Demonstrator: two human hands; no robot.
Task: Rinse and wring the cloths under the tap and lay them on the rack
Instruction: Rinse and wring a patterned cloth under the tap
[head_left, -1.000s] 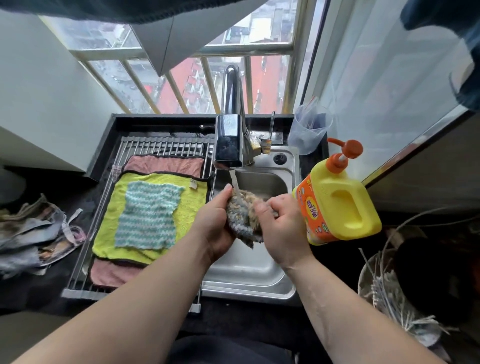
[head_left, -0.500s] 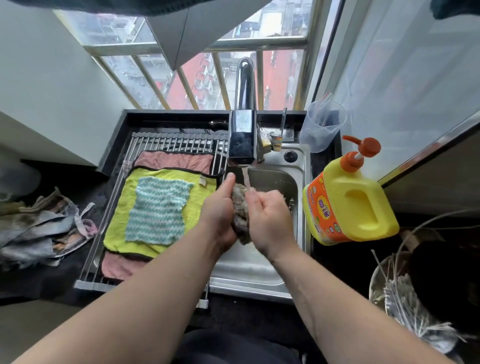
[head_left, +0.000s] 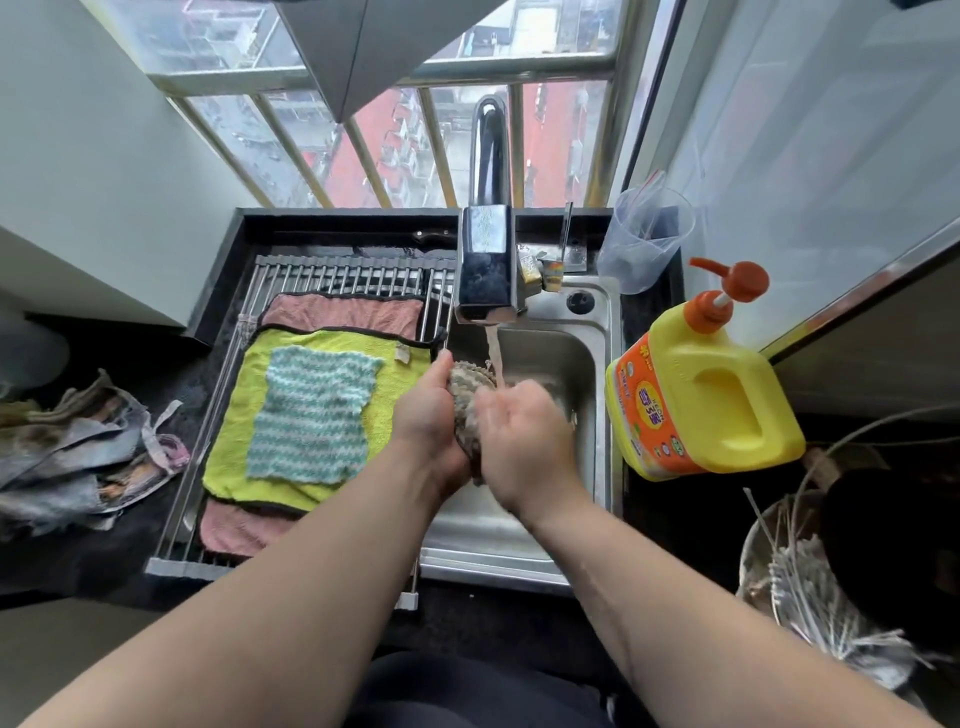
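Head view: left hand (head_left: 428, 415) curls its fingers round the wadded grey cloth (head_left: 465, 387), right hand (head_left: 524, 441) presses against it, finger curl too blurred to tell; tap (head_left: 485, 270) water falls just above the right fingers, rack (head_left: 332, 270) beside the left fingers

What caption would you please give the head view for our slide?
Left hand and right hand press a mottled cloth under the running tap beside the cloth-covered rack.

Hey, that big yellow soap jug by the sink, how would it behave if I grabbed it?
The soap jug looks bulky, so probably heavy if full; its level doesn't show. Its handle should give a firm hold. Standing right beside the sink, it might tip in if pushed.
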